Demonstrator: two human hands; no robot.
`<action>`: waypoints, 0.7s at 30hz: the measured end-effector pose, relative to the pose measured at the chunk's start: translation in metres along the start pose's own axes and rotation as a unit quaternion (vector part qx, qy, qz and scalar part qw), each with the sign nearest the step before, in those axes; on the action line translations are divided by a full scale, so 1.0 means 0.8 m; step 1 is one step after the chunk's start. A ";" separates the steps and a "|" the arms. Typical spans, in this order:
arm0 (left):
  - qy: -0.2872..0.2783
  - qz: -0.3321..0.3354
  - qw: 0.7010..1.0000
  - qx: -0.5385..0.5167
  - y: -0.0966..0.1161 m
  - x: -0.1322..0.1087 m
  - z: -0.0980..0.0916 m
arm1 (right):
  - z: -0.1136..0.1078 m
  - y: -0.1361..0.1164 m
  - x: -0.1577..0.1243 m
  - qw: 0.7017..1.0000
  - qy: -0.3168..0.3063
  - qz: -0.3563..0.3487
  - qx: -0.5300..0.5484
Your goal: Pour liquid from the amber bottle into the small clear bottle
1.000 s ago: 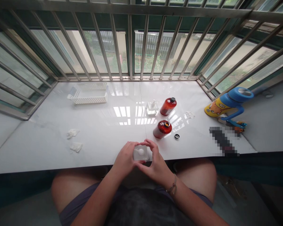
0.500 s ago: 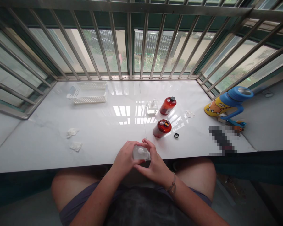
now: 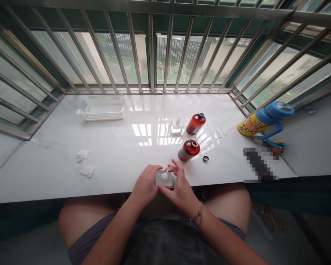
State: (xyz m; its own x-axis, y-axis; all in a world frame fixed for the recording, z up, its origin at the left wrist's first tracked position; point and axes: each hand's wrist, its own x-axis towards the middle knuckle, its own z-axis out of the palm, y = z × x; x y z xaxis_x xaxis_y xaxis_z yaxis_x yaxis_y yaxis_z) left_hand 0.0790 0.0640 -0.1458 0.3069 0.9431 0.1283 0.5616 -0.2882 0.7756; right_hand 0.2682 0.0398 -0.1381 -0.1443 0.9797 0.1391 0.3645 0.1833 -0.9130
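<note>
Close to the front edge of the table, my left hand [image 3: 146,186] grips a small clear pump bottle [image 3: 167,181] with a white pump top [image 3: 164,176]. My right hand [image 3: 181,188] is closed around the same bottle from the right. Its thumb presses the near side, and its fingers curl by the pump's spout with one fingertip raised. Just beyond stands a red-brown bottle [image 3: 188,151] with its mouth uncapped. A black cap [image 3: 205,159] lies to its right. Farther back are a capped red-brown bottle [image 3: 195,124] and a second clear pump bottle [image 3: 177,127].
A white perforated basket [image 3: 102,117] sits at the back left. Crumpled tissues [image 3: 87,171] lie at the left, and another tissue [image 3: 221,133] at the right. A blue and yellow flask [image 3: 260,119] stands far right, near a blurred dark object [image 3: 257,162]. Metal window bars [image 3: 151,55] border the back.
The fingers of my right hand have shifted over the pump top, and its thumb has come up against the bottle's near side. My left hand keeps its hold.
</note>
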 end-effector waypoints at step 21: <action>-0.016 -0.031 0.999 0.008 0.007 0.001 -0.002 | -0.047 -0.042 0.008 0.988 0.114 -0.067 0.080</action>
State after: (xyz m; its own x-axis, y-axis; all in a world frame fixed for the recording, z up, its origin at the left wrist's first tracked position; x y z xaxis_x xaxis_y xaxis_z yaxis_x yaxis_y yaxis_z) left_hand 0.0812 0.0636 -0.1406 0.2960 0.9533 0.0595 0.5930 -0.2322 0.7710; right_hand 0.2900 0.0429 -0.0924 0.0366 0.9433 0.3300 0.2043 0.3162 -0.9264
